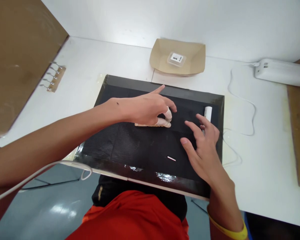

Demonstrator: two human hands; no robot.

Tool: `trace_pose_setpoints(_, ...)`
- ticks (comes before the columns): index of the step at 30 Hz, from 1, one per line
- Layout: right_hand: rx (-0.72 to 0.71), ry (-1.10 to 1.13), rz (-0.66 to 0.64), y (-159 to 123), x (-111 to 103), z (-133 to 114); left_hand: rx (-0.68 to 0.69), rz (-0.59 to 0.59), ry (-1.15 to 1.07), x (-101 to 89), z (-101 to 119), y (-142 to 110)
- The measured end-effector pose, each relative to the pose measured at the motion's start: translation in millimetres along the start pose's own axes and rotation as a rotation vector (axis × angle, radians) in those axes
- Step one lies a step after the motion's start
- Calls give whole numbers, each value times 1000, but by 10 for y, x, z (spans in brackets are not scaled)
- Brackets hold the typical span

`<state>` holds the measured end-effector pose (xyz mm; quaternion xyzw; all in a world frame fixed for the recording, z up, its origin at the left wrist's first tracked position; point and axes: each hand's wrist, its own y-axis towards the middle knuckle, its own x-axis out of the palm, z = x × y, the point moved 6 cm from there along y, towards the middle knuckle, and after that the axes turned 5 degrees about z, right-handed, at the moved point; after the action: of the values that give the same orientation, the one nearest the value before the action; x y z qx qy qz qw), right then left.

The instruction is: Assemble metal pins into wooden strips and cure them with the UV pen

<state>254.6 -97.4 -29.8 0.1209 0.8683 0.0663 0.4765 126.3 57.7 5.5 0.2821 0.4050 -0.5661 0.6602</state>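
Note:
My left hand (pixel 147 108) reaches across the black mat (pixel 130 143). Pale finger covers wrap two of its digits, whose tips come together in a pinch. Whatever may sit between those tips is hidden or too small to make out. The other fingers stretch outward. Under that hand shows the pale edge of a flat strip (pixel 146 125), mostly covered. My right hand (pixel 202 150) hovers over the mat's right side, fingers apart, holding nothing. Just behind it is a white cylinder (pixel 208 113), partly hidden by the fingers. A small shiny metal rod (pixel 171 158) lies left of my right hand.
A brown paper tray (pixel 160 61) with a small clear labelled box (pixel 176 59) stands behind the mat. Far left is a cardboard strip with several metal hooks (pixel 53 79). A white power unit (pixel 281 73) and thin cable lie right. Another white cable (pixel 57 162) crosses my left arm.

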Motion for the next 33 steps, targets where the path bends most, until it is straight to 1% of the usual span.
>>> trace_pose_setpoints(7, 5, 5, -17, -25, 26, 16, 14, 4, 23, 0, 6, -34)
trace_pose_setpoints(12, -4, 9, -21, -38, 28, 7, 37, 51, -38, -6, -5, -57)
trace_pose_setpoints(17, -21, 11, -16, -42, 27, -6, 70, 33, 56, 24, -19, -82)
trace_pose_setpoints(21, -25, 14, -21, -48, 33, -6, 73, 36, 81, 22, -17, -99)
trace_pose_setpoints(27, -23, 23, -27, -60, 45, -12, 71, 138, 110, -9, 4, -101)
trace_pose_setpoints(33, -9, 35, -33, -62, 70, 1, 63, 210, 211, 53, 47, -102)
